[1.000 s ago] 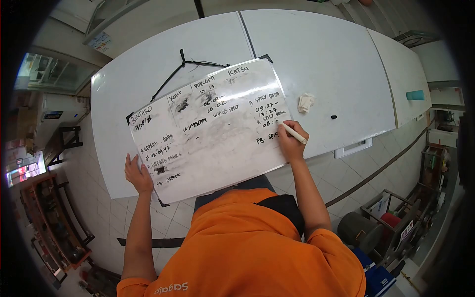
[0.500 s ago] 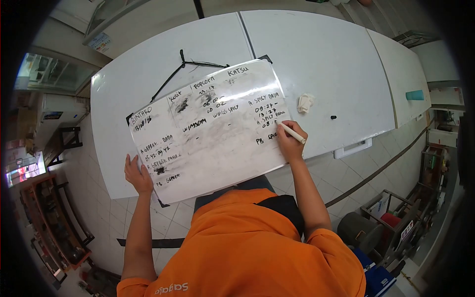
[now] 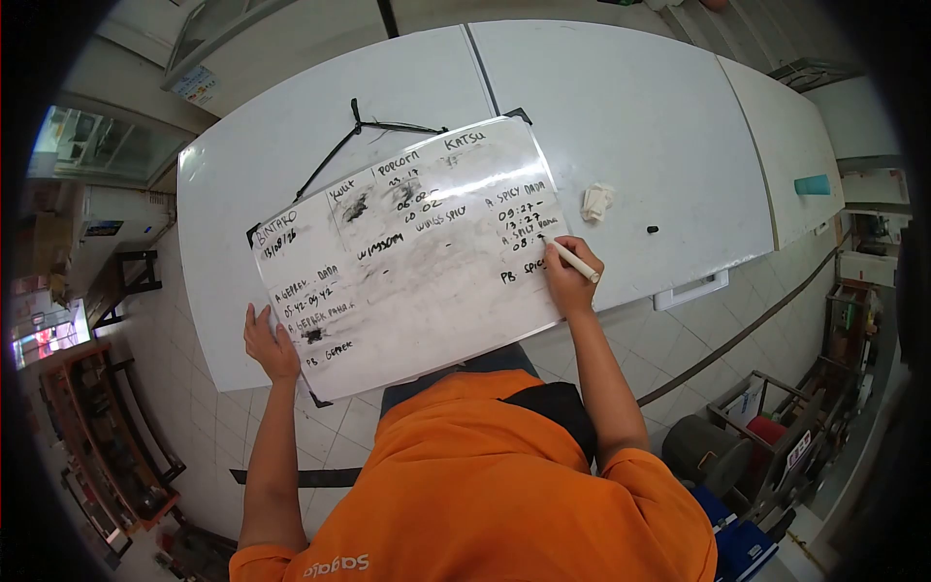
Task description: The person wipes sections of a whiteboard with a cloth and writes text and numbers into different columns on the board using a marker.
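At three o'clock on a rectangular whiteboard (image 3: 427, 310), the right hand (image 3: 572, 276) pinches a slim white marker (image 3: 579, 263); left hand (image 3: 272, 344) splayed at eight.

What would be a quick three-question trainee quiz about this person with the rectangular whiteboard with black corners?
1. Multiple choice: what does the right hand hold?
A. A teal tapered cup
B. A slim white marker
C. A black knotted cord

2. True or false: the left hand is at the top edge of the whiteboard.

3. Which lies nearer the whiteboard: the crumpled white tissue or the small black cap-like piece?

Key:
1. B.
2. False; it is at the left edge.
3. The crumpled white tissue.
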Available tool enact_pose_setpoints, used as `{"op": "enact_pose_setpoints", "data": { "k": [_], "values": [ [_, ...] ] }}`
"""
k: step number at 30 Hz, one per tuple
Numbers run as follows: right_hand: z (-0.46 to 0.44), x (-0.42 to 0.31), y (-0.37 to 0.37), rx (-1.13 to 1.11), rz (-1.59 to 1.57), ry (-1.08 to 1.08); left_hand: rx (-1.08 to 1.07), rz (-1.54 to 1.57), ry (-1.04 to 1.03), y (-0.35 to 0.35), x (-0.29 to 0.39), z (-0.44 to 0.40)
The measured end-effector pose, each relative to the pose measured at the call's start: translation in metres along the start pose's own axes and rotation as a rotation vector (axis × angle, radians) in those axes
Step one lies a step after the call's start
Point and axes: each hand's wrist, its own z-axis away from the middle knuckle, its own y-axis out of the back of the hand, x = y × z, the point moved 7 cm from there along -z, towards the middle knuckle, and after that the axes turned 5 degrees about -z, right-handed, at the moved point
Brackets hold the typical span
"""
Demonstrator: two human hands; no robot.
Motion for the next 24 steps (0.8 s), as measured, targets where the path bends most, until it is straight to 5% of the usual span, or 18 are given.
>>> {"op": "enact_pose_setpoints", "data": {
  "k": [24],
  "values": [
    [-0.003,0.002,0.007,0.033,0.005,-0.043,-0.008,-0.013,0.003,-0.001,-0.002,0.000]
  ]
}}
